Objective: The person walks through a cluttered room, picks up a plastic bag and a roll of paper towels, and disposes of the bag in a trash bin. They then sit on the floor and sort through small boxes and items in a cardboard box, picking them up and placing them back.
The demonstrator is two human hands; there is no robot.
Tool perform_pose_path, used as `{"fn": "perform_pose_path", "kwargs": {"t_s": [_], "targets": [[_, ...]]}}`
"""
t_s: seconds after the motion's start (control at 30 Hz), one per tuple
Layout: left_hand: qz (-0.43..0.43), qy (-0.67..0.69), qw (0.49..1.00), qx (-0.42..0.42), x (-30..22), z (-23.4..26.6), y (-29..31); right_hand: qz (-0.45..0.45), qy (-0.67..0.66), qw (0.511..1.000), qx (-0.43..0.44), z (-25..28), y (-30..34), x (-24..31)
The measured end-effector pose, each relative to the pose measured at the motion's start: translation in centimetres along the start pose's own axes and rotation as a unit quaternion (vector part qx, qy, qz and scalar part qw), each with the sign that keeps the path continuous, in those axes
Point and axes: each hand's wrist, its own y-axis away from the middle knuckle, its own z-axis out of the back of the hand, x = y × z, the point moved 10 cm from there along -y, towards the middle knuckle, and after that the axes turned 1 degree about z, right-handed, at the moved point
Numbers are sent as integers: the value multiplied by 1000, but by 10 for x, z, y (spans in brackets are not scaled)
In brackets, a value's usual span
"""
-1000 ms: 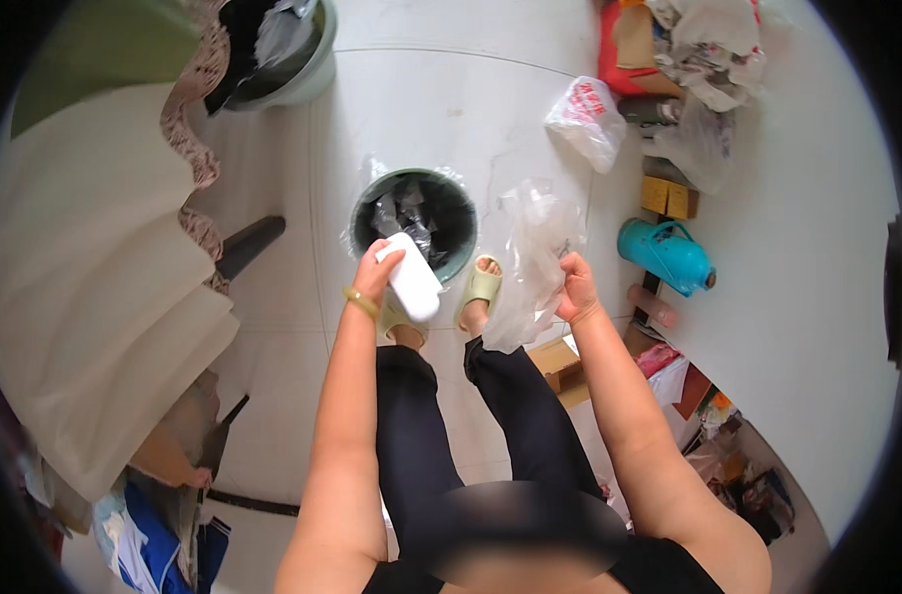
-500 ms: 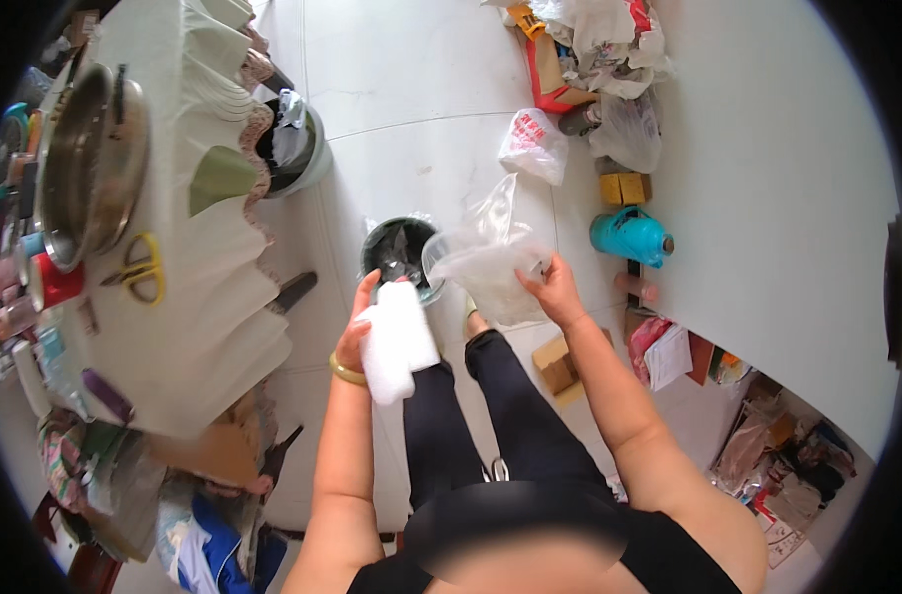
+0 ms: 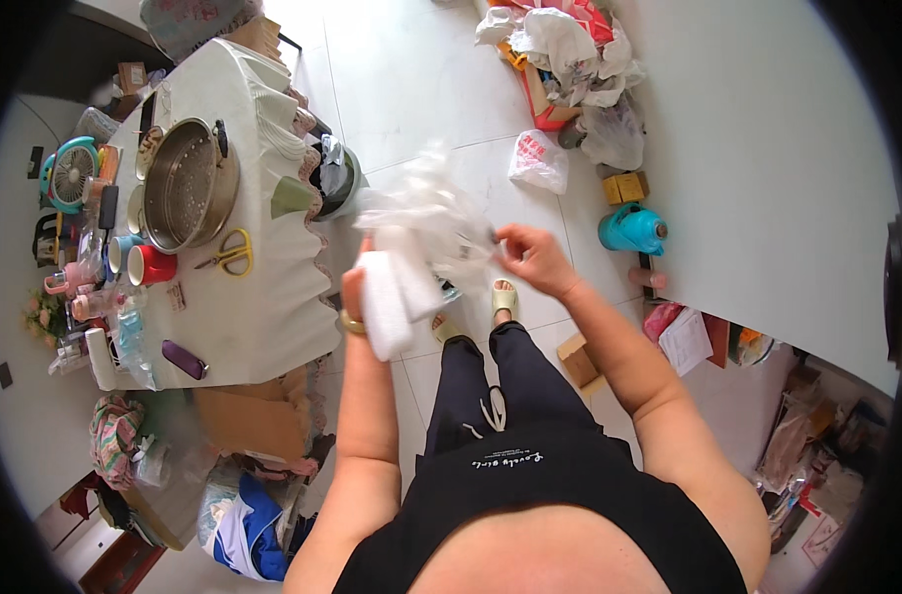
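Observation:
I stand on a white tiled floor. My left hand (image 3: 357, 297), with a gold bangle on the wrist, grips a white rectangular packet (image 3: 387, 302) held up in front of me. My right hand (image 3: 532, 255) pinches the edge of a crumpled clear plastic bag (image 3: 431, 213) that stretches between both hands, above the packet. My feet in pale green slippers (image 3: 503, 297) show below the bag. A dark bin stood by my feet earlier; it is hidden now.
A table with a white cloth (image 3: 243, 307) stands to my left, carrying a steel pot (image 3: 186, 183), yellow scissors (image 3: 233, 255), a red mug (image 3: 154, 265) and a small fan (image 3: 72, 173). A teal kettle (image 3: 631, 228), bags and boxes (image 3: 570, 49) lie along the right wall.
My view swung left, bringing the table into sight. Both hands rose from over the dark bin, and the plastic bag now bunches up between them.

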Motion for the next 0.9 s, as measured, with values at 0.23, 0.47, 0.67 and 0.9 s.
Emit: {"fn": "perform_pose_path", "kwargs": {"t_s": [0.23, 0.47, 0.67, 0.9], "targets": [[17, 355, 927, 123, -44, 19, 22, 37, -139, 986, -87, 53, -7, 39], [-243, -383, 885, -101, -104, -44, 38, -13, -251, 954, 164, -66, -22, 90], [-178, -512, 839, -38, -66, 9, 13, -103, -425, 889, 135, -50, -15, 84], [-296, -561, 770, -72, -142, -69, 57, -41, -277, 957, 68, -19, -13, 79]]}}
